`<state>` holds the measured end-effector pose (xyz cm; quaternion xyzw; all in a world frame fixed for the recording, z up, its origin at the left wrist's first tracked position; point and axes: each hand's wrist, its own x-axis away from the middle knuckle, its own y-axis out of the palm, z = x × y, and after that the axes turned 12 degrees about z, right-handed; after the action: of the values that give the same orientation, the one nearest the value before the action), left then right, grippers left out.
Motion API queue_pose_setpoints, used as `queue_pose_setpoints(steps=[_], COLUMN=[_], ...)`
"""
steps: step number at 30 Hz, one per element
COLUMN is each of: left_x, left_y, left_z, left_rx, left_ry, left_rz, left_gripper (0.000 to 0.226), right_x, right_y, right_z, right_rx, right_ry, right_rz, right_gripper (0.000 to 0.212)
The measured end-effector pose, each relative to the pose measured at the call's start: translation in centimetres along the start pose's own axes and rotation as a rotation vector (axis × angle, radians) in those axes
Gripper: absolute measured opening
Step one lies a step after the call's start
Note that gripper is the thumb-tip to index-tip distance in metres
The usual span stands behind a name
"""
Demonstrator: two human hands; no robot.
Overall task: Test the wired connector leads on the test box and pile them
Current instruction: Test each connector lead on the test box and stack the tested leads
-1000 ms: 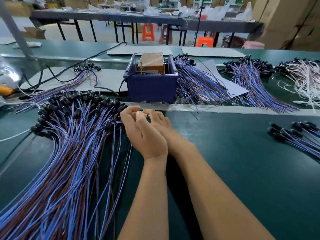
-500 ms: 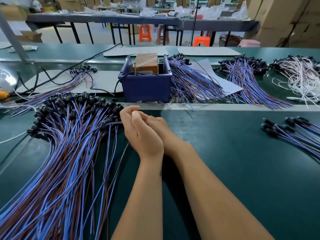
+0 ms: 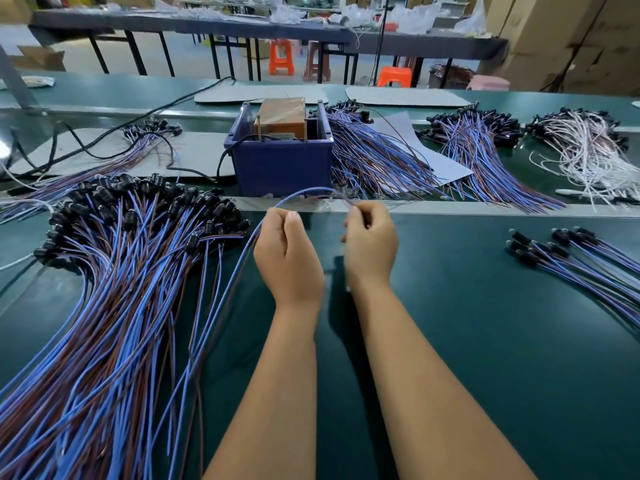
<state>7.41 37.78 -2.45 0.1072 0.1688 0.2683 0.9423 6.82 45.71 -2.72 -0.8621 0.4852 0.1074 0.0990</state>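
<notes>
I'm holding one blue lead [image 3: 304, 195] between both hands, just in front of the test box [image 3: 282, 119]. My left hand [image 3: 289, 252] is curled closed, pinching the lead near its upper part; the rest of it is trailing down and left beside the big pile of untested leads [image 3: 114, 289]. My right hand [image 3: 370, 242] is also closed, gripping the lead's far end; whether that end is the connector or bare wire, I cannot tell, the fingers are hiding it. The lead is arching up between the hands, clear of the desk [image 3: 450, 341].

The test box is sitting inside a blue bin [image 3: 280, 164], straight ahead. A small pile of leads [image 3: 571, 258] is lying on the right, probably the tested ones.

To do this well, I'm thinking: keep the left pinch light so the lead slides free of the pile without dragging neighbours, steer the right-hand end squarely onto the box contacts, hold steady, then lay it on the right pile with connectors aligned.
</notes>
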Motion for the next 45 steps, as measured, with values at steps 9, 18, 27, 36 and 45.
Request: queue_pose_setpoints(steps=[9, 18, 27, 36, 45], left_x=[-1.0, 0.2, 1.5, 1.3, -0.2], left_y=[0.0, 0.0, 0.8, 0.2, -0.2], left_z=[0.5, 2.0, 1.3, 0.1, -0.1], left_rx=[0.066, 0.038, -0.281, -0.325, -0.286], left_ry=[-0.331, -0.539, -0.356, -0.053, -0.05], left_rz=[-0.104, -0.84, -0.861, -0.664, -0.425], left_gripper=[0.024, 0.033, 0.028, 0.026, 0.022], right_x=[-1.4, -1.7, -1.8, -1.2, -1.1], right_y=[-3.6, -3.9, -3.7, -3.6, -2.9], right_z=[0.5, 0.0, 0.1, -0.4, -0.1], right_rx=[0.161, -0.286, -0.222, -0.329, -0.293], right_ry=[-0.057, 0.169, 0.254, 0.226, 0.228], right_rz=[-0.542, -0.666, -0.473, -0.566, -0.348], right_gripper=[0.012, 0.043, 0.035, 0.022, 0.024])
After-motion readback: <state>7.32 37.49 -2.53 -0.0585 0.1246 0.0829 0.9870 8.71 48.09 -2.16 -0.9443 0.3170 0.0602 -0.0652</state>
